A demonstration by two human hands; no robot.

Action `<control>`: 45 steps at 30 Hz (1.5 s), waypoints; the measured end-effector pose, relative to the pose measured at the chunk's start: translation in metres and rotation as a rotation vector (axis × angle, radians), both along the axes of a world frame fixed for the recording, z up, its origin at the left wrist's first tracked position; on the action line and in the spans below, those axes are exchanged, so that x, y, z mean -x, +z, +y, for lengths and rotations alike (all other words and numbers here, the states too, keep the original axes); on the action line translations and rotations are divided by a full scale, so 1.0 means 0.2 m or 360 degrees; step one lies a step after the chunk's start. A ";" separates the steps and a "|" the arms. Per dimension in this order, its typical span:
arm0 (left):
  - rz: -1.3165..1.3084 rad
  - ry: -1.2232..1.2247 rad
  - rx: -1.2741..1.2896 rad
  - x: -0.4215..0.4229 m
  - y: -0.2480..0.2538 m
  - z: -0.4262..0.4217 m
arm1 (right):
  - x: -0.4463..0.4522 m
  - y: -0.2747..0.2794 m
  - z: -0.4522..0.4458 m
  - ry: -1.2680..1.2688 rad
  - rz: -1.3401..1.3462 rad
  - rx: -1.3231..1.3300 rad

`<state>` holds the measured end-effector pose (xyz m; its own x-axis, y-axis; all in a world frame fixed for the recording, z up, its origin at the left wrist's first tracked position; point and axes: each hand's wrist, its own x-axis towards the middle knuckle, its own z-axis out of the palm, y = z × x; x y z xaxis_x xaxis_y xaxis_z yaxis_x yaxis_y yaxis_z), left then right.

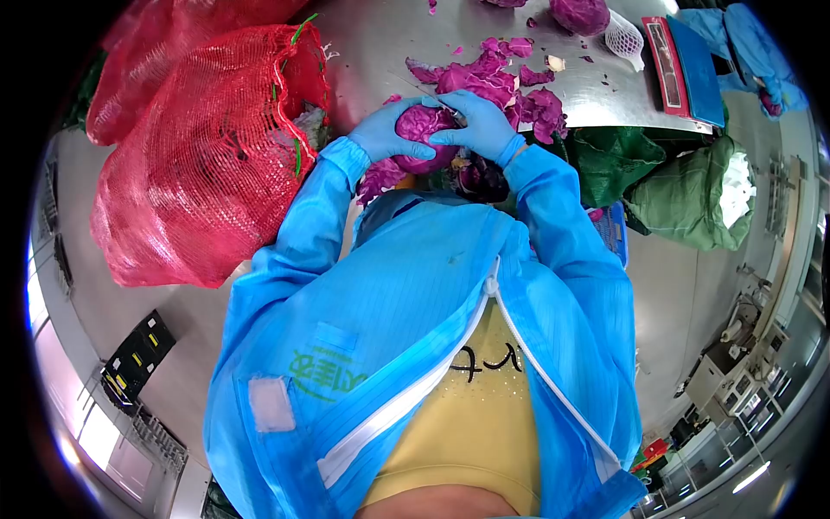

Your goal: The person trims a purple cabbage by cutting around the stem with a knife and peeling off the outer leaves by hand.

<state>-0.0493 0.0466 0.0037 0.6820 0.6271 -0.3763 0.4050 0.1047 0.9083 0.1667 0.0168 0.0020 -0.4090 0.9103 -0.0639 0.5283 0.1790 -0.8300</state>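
A red cabbage (424, 124) is held in front of my body at the near edge of the metal table. My left hand (385, 131), in a blue glove, is wrapped round its left side. On the right, my gloved right hand (484, 125) presses its thumb against the cabbage. A thin blade, apparently a knife (425, 88), sticks out from my right fingers over the cabbage; its handle is hidden. Loose purple cabbage leaves (488, 78) lie on the table just beyond my hands, and more leaves (380, 179) hang below the cabbage.
A full red mesh sack (194, 164) stands at left. Across the metal table (605, 91) lie another red cabbage (581, 15), a white foam net (623, 39), and a red-and-blue flat object (683, 71). Green sacks (683, 195) stand below the table at right.
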 end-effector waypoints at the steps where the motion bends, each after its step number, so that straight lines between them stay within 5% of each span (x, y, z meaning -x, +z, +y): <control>1: -0.0003 0.0009 -0.0001 0.00 -0.03 0.00 | -0.02 -0.02 0.03 0.0009 -0.0003 -0.0001; 4: 0.0083 0.0458 -0.0452 0.01 -0.14 -0.04 | -0.04 -0.07 0.05 -0.0086 0.0247 0.0113; 8: -0.0096 0.0262 -0.0531 0.04 -0.09 -0.06 | -0.05 -0.10 0.07 -0.0088 0.0404 0.0211; 19: 0.0448 0.0143 -0.1186 0.01 -0.11 -0.04 | -0.08 0.01 0.24 0.0244 -0.0567 -0.0028; 26: 0.0482 0.0151 -0.1159 0.05 -0.18 0.02 | -0.05 -0.01 0.27 0.0316 -0.0720 -0.0450; 31: 0.0063 0.0294 -0.0895 0.03 -0.14 0.01 | -0.03 -0.04 0.27 0.0495 -0.0955 -0.1095; 33: 0.0204 0.0289 -0.0949 0.04 -0.23 0.04 | -0.04 -0.10 0.28 0.0630 -0.0934 -0.1413; 45: 0.0188 0.0503 -0.0837 -0.04 -0.11 -0.01 | -0.04 -0.16 0.24 0.0394 -0.0667 -0.1359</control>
